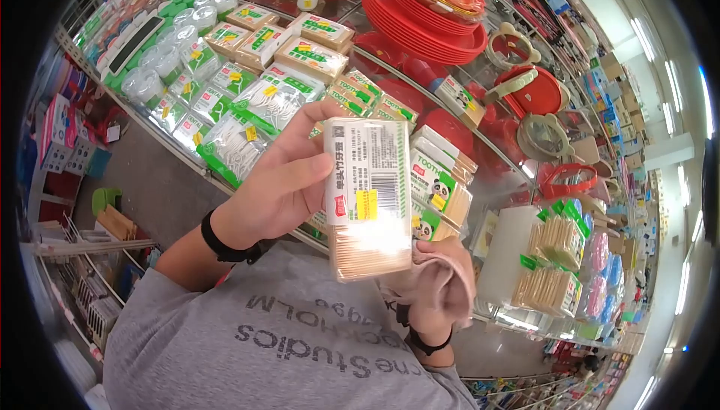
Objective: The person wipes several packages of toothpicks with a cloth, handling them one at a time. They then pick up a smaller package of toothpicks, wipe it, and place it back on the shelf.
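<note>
My left hand [274,189], with a black band at the wrist, grips a clear-wrapped pack of toothpicks [360,256] by its left side. The pack stands upright before my chest, its white label with barcode and yellow price sticker facing me. Glare whitens part of its lower half. Just right of it, lower down, my right hand [453,249] is closed on a pink cloth [444,281]; most of its fingers are hidden. Behind the hands, more toothpick packs with panda labels [439,185] lie on the shelf.
Bagged dental picks [244,136] and boxed packs [313,57] line the shelf at left. Stacked red trays [420,31] and strainers [544,136] sit farther back. Bundled wooden sticks [559,241] stand at right. A lower rack [97,260] is across the aisle.
</note>
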`<state>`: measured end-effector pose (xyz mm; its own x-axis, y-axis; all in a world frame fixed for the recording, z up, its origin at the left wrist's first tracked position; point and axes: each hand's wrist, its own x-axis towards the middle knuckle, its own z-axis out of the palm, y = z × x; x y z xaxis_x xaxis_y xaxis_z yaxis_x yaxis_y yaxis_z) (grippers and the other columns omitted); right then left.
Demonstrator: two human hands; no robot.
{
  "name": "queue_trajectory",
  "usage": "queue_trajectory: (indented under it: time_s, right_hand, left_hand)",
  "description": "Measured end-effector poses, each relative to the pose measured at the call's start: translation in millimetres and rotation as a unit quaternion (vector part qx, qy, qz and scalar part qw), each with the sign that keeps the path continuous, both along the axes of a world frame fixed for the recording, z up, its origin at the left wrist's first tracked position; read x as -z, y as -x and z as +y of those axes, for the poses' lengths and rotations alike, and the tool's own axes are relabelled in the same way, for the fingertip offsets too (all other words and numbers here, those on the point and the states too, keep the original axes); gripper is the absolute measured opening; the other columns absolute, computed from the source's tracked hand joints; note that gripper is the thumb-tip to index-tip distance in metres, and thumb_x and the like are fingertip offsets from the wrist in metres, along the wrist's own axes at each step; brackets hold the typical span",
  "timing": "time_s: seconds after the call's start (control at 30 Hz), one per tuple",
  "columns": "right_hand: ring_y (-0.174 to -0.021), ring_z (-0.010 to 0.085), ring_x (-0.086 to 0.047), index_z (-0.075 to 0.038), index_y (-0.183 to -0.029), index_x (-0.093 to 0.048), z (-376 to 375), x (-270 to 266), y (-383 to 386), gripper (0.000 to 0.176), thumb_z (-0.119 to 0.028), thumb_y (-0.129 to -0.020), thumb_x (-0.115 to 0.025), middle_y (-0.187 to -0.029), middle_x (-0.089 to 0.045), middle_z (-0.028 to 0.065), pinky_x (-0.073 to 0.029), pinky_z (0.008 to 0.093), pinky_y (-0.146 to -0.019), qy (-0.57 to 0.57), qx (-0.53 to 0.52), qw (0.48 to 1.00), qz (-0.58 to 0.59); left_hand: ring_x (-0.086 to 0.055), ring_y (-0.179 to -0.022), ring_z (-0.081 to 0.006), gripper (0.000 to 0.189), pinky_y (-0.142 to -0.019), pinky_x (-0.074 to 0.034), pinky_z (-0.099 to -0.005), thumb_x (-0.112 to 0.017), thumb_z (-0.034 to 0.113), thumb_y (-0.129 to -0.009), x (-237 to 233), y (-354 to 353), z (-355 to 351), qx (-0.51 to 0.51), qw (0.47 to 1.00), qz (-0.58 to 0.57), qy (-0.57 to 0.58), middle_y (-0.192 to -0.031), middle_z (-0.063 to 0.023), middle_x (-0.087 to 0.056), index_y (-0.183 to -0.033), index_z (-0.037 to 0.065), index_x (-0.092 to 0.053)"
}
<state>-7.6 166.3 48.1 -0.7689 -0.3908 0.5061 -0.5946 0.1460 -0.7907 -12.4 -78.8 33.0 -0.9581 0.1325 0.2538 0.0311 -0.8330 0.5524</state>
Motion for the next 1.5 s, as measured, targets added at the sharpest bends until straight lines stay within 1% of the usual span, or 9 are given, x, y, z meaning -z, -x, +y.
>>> queue_trajectory:
  time_s: [0.13,0.3,0.4,0.7,0.83,0.9,1.2,1.3,1.5]
  right_hand:
    - [-0.067,0.0193,-0.06,-0.004,-0.109,-0.067,13,-13,1,0.046,-0.018,-0.069,-0.085,-0.078,-0.062,0.004,-0.045,0.0294,-0.06,-0.049,0.015,0.998,-0.035]
    - [-0.066,0.0194,-0.059,-0.008,-0.116,-0.068,17,-22,-2,0.075,-0.038,-0.051,-0.092,-0.084,-0.06,0.0031,-0.046,0.0299,-0.059,-0.13,0.018,0.981,0.141]
    - [-0.066,0.0202,-0.061,-0.01,-0.109,-0.073,14,-28,-4,0.048,-0.022,-0.064,-0.084,-0.089,-0.062,0.0039,-0.046,0.0317,-0.054,-0.189,0.038,0.968,0.158]
    - [-0.077,0.0258,-0.067,0.0,-0.109,-0.068,35,-37,29,0.042,-0.003,-0.067,-0.074,-0.092,-0.068,0.0138,-0.053,0.0322,-0.068,-0.111,0.093,0.973,0.179]
    - [-0.087,0.0185,-0.068,0.007,-0.115,-0.06,45,-64,40,0.039,-0.003,-0.077,-0.061,-0.098,-0.069,0.0118,-0.053,0.0297,-0.075,-0.131,0.1,0.983,0.076]
    - [-0.081,0.0139,-0.066,0.003,-0.116,-0.061,45,-72,43,0.037,0.002,-0.08,-0.066,-0.093,-0.067,0.0059,-0.051,0.0276,-0.07,0.044,0.044,0.978,-0.197]
    - [-0.081,0.0053,-0.051,-0.001,-0.114,-0.064,69,-65,114,0.028,-0.022,-0.095,-0.062,-0.09,-0.061,-0.0017,-0.045,0.0245,-0.073,-0.113,0.099,0.984,-0.098]
    - [-0.081,0.0067,-0.051,0.0,-0.11,-0.063,69,-64,132,0.028,-0.022,-0.094,-0.062,-0.088,-0.061,-0.0015,-0.045,0.0252,-0.073,-0.013,0.151,0.983,-0.102]
    - [-0.08,0.006,-0.051,0.0,-0.108,-0.064,80,-24,193,0.023,-0.019,-0.096,-0.061,-0.088,-0.061,-0.0023,-0.045,0.0239,-0.072,-0.11,0.123,0.983,-0.077]
  left_hand:
    - [-0.056,-0.121,-0.0227,0.046,-0.098,-0.051,-0.0381,-0.058,0.01,-0.094,-4,0,-1,0.017,1.0,-0.006,0.02,-0.13,-0.013,-0.053,-0.131,0.014,-0.032]
    - [-0.059,-0.115,-0.0207,0.045,-0.092,-0.055,-0.0359,-0.06,0.011,-0.094,-3,0,5,0.018,0.998,-0.05,0.017,-0.126,-0.0113,-0.055,-0.13,0.014,-0.033]
    - [-0.06,-0.112,-0.0194,0.043,-0.087,-0.056,-0.0343,-0.059,0.009,-0.095,0,-1,12,0.031,0.997,-0.062,0.034,-0.124,-0.011,-0.056,-0.129,0.013,-0.033]
    - [-0.06,-0.11,-0.0169,0.053,-0.092,-0.052,-0.0318,-0.058,0.003,-0.095,-47,8,20,0.047,0.978,0.018,0.202,-0.123,-0.0104,-0.057,-0.141,0.007,-0.032]
    - [-0.06,-0.11,-0.0168,0.039,-0.083,-0.053,-0.0268,-0.053,-0.003,-0.095,-60,33,14,-0.018,0.904,0.08,0.419,-0.127,-0.0121,-0.057,-0.133,0.0,-0.047]
    - [-0.061,-0.1,-0.0134,0.036,-0.079,-0.052,-0.0255,-0.057,0.001,-0.094,-62,52,8,-0.137,0.756,0.25,0.59,-0.115,-0.0085,-0.059,-0.129,0.0,-0.05]
    - [-0.061,-0.082,-0.0086,0.026,-0.074,-0.051,-0.0245,-0.063,0.009,-0.092,-72,103,34,-0.115,0.799,0.175,0.564,-0.094,-0.0035,-0.064,-0.116,0.002,-0.057]
    - [-0.06,-0.078,-0.0087,0.027,-0.072,-0.05,-0.0259,-0.064,0.012,-0.091,-69,121,43,-0.151,0.746,0.205,0.616,-0.089,-0.0039,-0.066,-0.116,0.002,-0.058]
    - [-0.059,-0.077,-0.0115,0.027,-0.069,-0.048,-0.0271,-0.061,0.014,-0.093,-27,178,69,-0.185,0.737,0.184,0.623,-0.095,-0.0068,-0.067,-0.118,0.003,-0.059]
